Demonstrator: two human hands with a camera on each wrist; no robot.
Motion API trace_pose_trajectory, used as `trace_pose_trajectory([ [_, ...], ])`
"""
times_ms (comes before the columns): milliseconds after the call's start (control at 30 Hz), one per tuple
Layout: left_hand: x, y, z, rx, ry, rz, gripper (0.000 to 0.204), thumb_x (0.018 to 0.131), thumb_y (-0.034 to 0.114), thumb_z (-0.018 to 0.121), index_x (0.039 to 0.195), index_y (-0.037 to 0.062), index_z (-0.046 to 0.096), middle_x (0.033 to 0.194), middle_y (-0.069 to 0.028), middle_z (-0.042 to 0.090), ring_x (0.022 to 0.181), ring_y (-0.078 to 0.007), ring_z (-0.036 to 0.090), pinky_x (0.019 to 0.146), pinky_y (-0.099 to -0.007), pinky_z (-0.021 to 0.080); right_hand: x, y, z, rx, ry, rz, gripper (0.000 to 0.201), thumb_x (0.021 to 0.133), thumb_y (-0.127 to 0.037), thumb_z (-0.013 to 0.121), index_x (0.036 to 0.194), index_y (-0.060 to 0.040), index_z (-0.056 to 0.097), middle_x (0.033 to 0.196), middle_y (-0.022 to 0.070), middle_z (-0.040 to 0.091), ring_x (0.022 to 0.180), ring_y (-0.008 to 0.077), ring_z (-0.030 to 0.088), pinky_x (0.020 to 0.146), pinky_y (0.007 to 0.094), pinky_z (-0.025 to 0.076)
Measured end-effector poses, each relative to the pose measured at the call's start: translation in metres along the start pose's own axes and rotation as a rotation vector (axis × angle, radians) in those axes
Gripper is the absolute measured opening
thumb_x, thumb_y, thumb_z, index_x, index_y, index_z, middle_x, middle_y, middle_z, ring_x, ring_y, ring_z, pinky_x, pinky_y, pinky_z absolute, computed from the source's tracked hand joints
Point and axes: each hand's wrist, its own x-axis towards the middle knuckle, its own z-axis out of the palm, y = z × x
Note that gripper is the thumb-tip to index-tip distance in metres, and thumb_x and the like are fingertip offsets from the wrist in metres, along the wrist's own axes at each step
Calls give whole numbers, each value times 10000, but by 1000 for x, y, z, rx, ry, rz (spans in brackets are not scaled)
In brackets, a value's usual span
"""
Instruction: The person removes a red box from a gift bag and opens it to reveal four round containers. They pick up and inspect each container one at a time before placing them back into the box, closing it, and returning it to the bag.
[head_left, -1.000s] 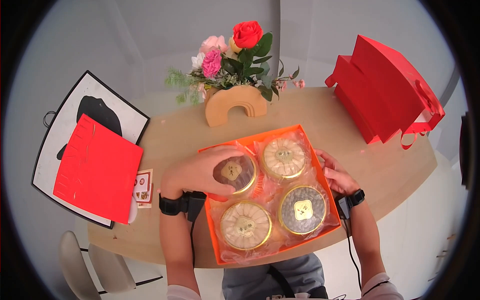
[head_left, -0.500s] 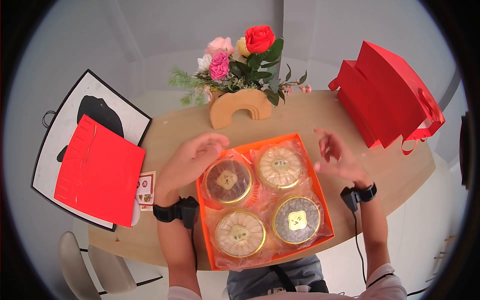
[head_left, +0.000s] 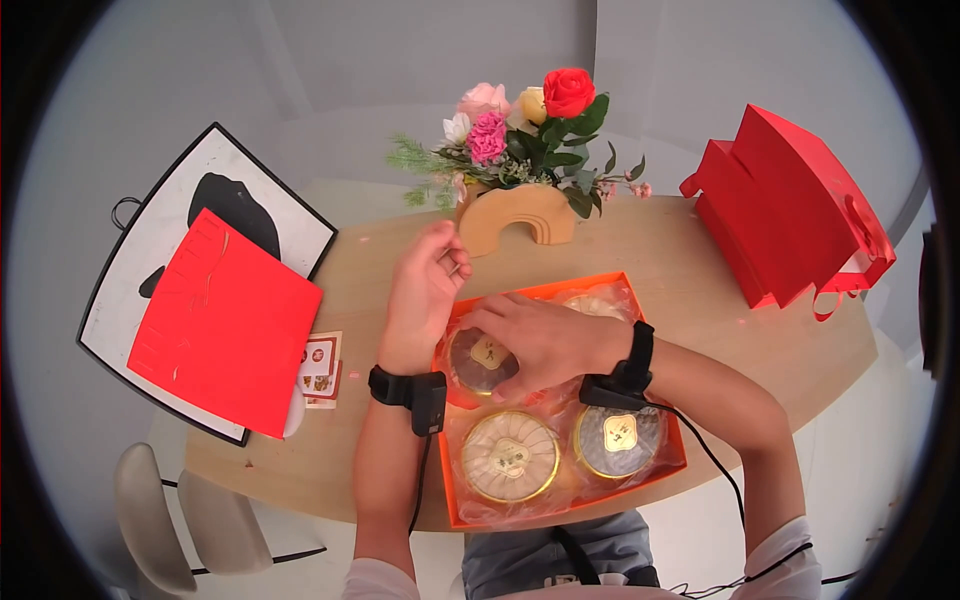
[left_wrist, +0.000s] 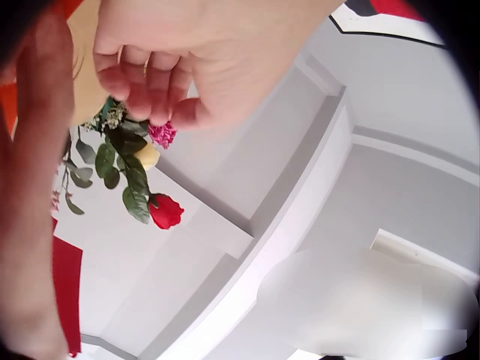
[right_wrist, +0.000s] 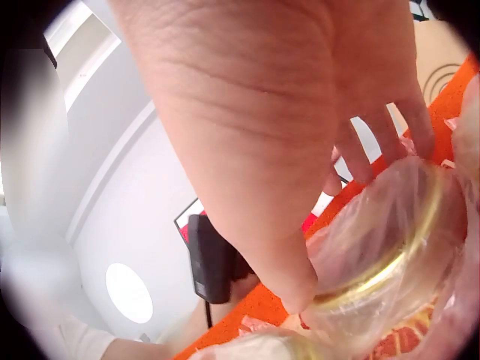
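Note:
An orange box (head_left: 447, 470) on the wooden table holds several round gold-rimmed tins in clear wrap. My right hand (head_left: 495, 345) reaches across the box and grips the dark upper-left tin (head_left: 480, 360). In the right wrist view the thumb (right_wrist: 289, 289) and fingers (right_wrist: 416, 139) clasp the wrapped gold rim (right_wrist: 390, 262). My left hand (head_left: 440, 262) hovers left of the box near the vase, with fingers (left_wrist: 142, 90) loosely curled and holding nothing. A cream tin (head_left: 510, 457) and a dark tin (head_left: 620, 435) lie in the near row. The far right tin (head_left: 595, 303) is partly hidden.
A wooden arch vase (head_left: 515, 215) with flowers (head_left: 530, 125) stands behind the box. A red gift bag (head_left: 790, 215) is at the right. At the left a red card (head_left: 225, 325) lies on a black-and-white board (head_left: 200, 215), with small printed cards (head_left: 320, 365) beside it. Chairs (head_left: 170, 520) stand below.
My left hand left the dark tin and rose to the left of the box. My right hand swung from the box's right side across it onto that same tin.

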Motion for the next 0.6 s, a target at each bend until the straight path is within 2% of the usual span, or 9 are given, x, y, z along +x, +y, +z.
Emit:
trace_pose_trajectory([
  [133,-2,11,-5,-218,80,91,154,915,174,622,1016,68,577,832,-16,533,746,-149,493,703,-289,416,4,-4,5,-22,-28,46,877,722,-429,807,1415,-47,429,1365,176,473,1301,368,455,1069,448,424],
  [200,-7,19,-4,-317,92,95,120,893,176,600,948,84,549,820,-19,519,716,-149,467,652,-291,385,6,-6,5,-45,-42,98,933,700,-462,810,1434,-44,413,1386,174,461,1304,374,456,1056,463,436],
  [300,-20,30,11,-276,159,77,124,865,182,601,878,95,513,779,0,464,659,-137,414,584,-281,353,11,-17,8,-105,-63,154,958,687,-464,814,1445,-42,406,1400,172,452,1302,391,454,1018,493,467],
  [433,-28,33,18,-254,161,82,136,867,196,604,868,97,511,764,4,467,623,-132,404,533,-278,333,20,-27,14,-177,-74,178,1004,663,-478,823,1461,-40,400,1366,171,485,1245,413,492,955,523,510],
  [500,-31,33,21,-224,111,111,132,876,199,596,867,98,512,757,2,474,611,-127,407,514,-265,321,25,-34,16,-259,-133,284,1006,665,-488,819,1460,-45,391,1385,163,469,1274,400,471,959,528,516],
  [600,-35,33,23,-164,58,128,129,888,203,585,865,100,511,749,-2,485,609,-123,415,513,-260,326,32,-34,22,-273,-156,315,1015,657,-495,820,1457,-45,387,1347,174,484,1250,413,476,936,529,529],
])
